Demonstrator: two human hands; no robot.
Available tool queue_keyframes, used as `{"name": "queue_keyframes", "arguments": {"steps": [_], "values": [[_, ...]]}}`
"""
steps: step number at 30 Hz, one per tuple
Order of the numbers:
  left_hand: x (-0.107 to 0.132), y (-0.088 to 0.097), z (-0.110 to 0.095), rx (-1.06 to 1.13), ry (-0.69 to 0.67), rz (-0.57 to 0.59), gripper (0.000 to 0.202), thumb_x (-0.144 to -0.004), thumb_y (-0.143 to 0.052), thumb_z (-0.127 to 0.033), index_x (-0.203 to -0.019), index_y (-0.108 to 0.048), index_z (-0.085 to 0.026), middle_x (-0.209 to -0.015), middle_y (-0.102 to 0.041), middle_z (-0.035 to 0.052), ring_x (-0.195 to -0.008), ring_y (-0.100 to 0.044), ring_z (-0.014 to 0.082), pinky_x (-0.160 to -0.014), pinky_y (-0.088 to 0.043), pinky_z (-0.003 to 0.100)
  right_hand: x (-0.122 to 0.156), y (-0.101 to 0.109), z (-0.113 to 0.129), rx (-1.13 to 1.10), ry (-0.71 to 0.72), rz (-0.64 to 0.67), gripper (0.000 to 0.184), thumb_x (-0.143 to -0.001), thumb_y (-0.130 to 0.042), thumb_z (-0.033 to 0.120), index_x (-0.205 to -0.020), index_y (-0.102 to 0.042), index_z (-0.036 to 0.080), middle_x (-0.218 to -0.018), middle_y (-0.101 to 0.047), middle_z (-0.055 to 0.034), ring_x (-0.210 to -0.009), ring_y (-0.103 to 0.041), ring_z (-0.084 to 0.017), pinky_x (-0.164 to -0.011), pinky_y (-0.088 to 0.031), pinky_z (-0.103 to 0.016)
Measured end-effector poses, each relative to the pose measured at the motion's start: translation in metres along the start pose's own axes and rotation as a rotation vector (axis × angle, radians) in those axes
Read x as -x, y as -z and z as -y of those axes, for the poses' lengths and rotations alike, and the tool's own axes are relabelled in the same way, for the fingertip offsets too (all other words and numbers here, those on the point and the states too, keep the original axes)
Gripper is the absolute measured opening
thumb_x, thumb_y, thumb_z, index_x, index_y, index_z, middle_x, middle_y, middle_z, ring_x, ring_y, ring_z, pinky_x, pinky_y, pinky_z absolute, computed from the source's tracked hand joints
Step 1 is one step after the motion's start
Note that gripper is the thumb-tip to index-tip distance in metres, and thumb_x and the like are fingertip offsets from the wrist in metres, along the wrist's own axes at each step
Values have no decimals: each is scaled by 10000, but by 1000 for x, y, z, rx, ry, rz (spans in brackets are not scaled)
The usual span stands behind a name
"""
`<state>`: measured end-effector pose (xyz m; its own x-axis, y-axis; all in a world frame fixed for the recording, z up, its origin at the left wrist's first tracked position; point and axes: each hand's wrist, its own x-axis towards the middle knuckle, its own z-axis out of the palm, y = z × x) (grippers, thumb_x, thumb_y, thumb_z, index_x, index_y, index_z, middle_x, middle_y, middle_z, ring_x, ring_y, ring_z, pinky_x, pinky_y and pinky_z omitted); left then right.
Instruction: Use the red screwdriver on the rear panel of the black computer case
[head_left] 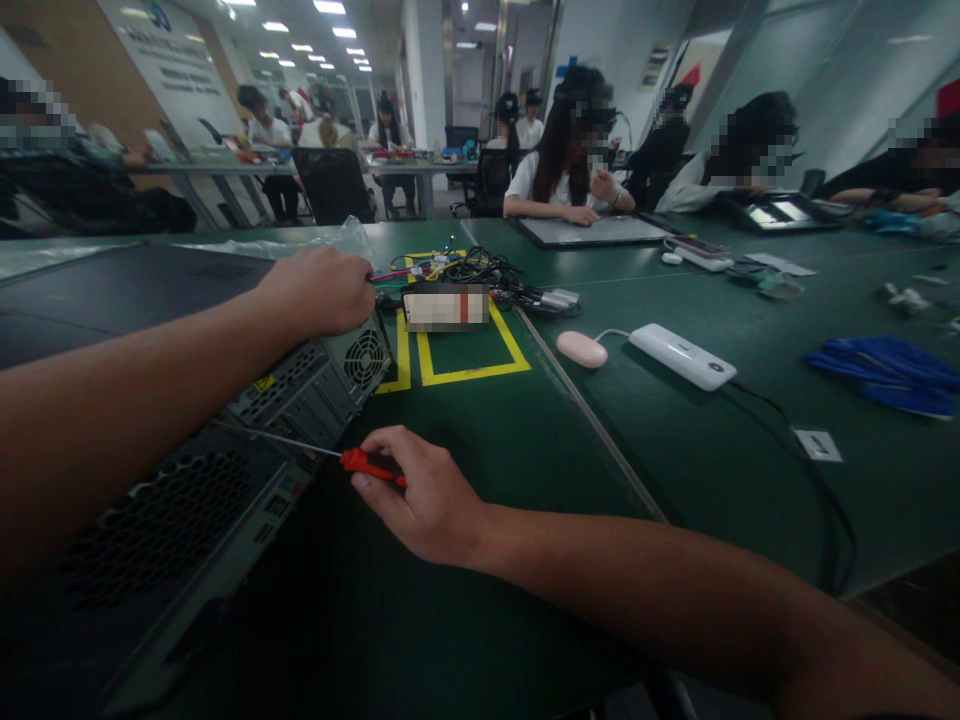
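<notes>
On the left of the table lies a black computer case (127,285), its metal back face with a round fan grille (365,357) turned towards the right. My right hand (435,495) grips a screwdriver (364,462) by its red handle. The long thin shaft points left across the case's back; I cannot make out whether its tip touches anything. Above the case's far corner, my left hand (326,290) is closed, knuckles up. Whatever its fingers grip is hidden, and my left forearm covers part of the case.
Beyond my left hand is a tangle of cables (484,268) behind a blurred box (446,308), near yellow tape (476,377). To the right lie a pink oval device (582,349), a white power bank (682,356) and blue gloves (885,370). Several people sit opposite.
</notes>
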<state>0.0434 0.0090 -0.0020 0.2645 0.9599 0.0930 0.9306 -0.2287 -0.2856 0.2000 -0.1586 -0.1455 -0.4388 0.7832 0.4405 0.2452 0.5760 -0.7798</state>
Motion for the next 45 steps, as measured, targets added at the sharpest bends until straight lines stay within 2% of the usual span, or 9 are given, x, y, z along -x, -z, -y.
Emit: {"name": "queue_keyframes", "arguments": {"steps": [8,14,27,35,42,45], "values": [[0,0,0,14,-8,-6,570,-985,-335,-377,-1279,-742,-108,-1224,-729,264,-1110,-706,433,-925,-567,549,1,1,1,-10,5,-3,217,-1045,-628,351,-1204,-576,213,-1118,-716,-73,-976,-700,-209,-900,-577,-378],[0,0,0,7,6,2,569,-989,-341,-400,-1295,-734,-126,-1231,-737,237,-1116,-700,399,-944,-567,521,1,1,0,5,-3,4,227,-1050,-629,362,-1219,-572,220,-1111,-716,-66,-962,-701,-206,-882,-581,-371],[0,0,0,36,-1,-4,588,-986,-355,-386,-1337,-728,-98,-1277,-723,276,-1154,-691,454,-960,-552,593,1,0,-1,-8,36,-34,242,-1057,-603,389,-1217,-587,208,-1138,-717,-81,-999,-702,-215,-913,-581,-381],[1,1,-1,-3,3,6,575,-1002,-331,-380,-1323,-721,-105,-1261,-726,257,-1131,-701,413,-950,-562,540,2,0,-1,17,61,-42,271,-1074,-575,416,-1209,-625,187,-1080,-706,-79,-935,-678,-201,-871,-573,-350],[1,1,-2,-14,-8,0,572,-1004,-316,-355,-1309,-725,-96,-1259,-728,257,-1125,-700,406,-950,-562,533,1,1,0,41,87,3,300,-1132,-457,389,-1168,-655,167,-1010,-680,-77,-918,-653,-199,-862,-554,-342],[1,1,-2,-8,-4,-3,578,-1008,-315,-363,-1313,-723,-90,-1258,-727,261,-1141,-699,416,-950,-564,539,2,0,0,-21,77,-7,291,-1104,-522,404,-1249,-614,169,-1067,-695,-81,-935,-671,-197,-872,-565,-340]]}}
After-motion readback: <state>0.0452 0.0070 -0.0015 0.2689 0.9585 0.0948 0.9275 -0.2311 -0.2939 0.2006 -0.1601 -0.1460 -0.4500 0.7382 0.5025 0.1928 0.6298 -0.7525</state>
